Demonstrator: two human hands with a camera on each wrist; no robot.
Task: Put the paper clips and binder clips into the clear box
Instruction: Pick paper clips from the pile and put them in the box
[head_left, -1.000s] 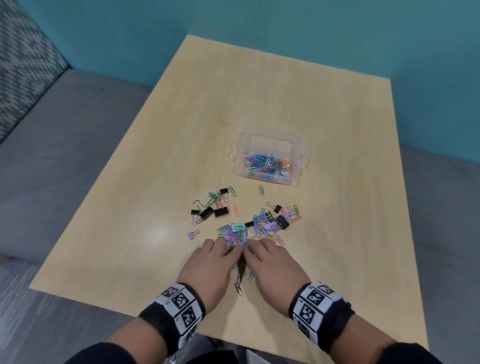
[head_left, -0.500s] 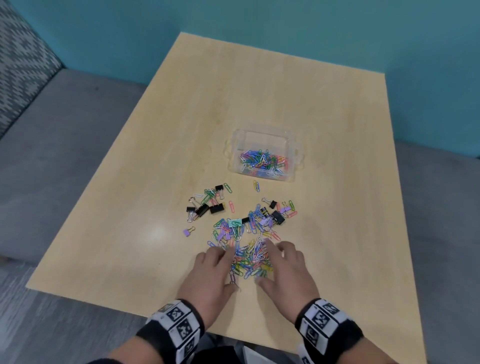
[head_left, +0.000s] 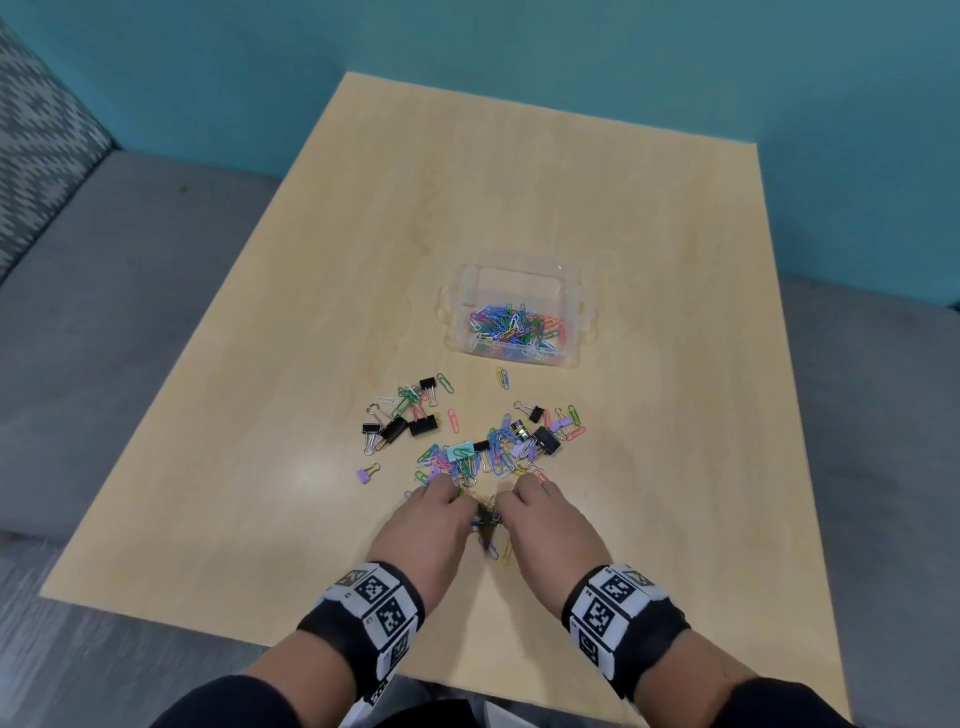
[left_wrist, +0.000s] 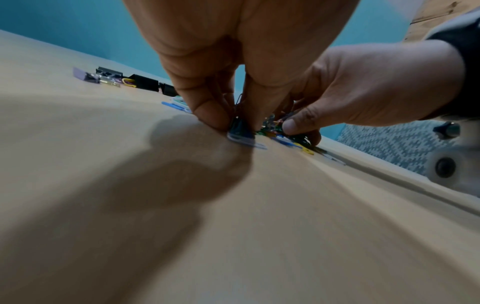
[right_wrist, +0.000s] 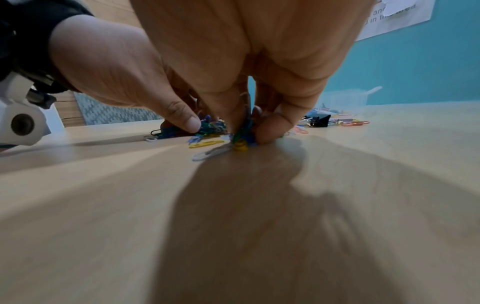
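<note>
The clear box (head_left: 521, 268) stands mid-table with several coloured paper clips (head_left: 514, 327) inside. Nearer me lies a loose heap of paper clips and binder clips (head_left: 493, 449). My left hand (head_left: 441, 499) and right hand (head_left: 519, 493) are pressed side by side at its near edge, fingers curled. Between them they squeeze a clump of paper clips (head_left: 485, 517). In the left wrist view my left fingers and thumb (left_wrist: 210, 115) pinch a bunch of clips (left_wrist: 241, 128). In the right wrist view my right thumb (right_wrist: 270, 127) and fingers pinch another bunch (right_wrist: 242, 133).
A group of black binder clips (head_left: 400, 423) with a few paper clips lies left of the heap. A lone purple binder clip (head_left: 367, 473) sits nearer me, and one stray paper clip (head_left: 502, 376) rests just before the box. The wooden table (head_left: 519, 182) meets a teal wall.
Half a second ago my hands were apart with fingers over a spread of clips. They have since drawn together and bunched those clips between them.
</note>
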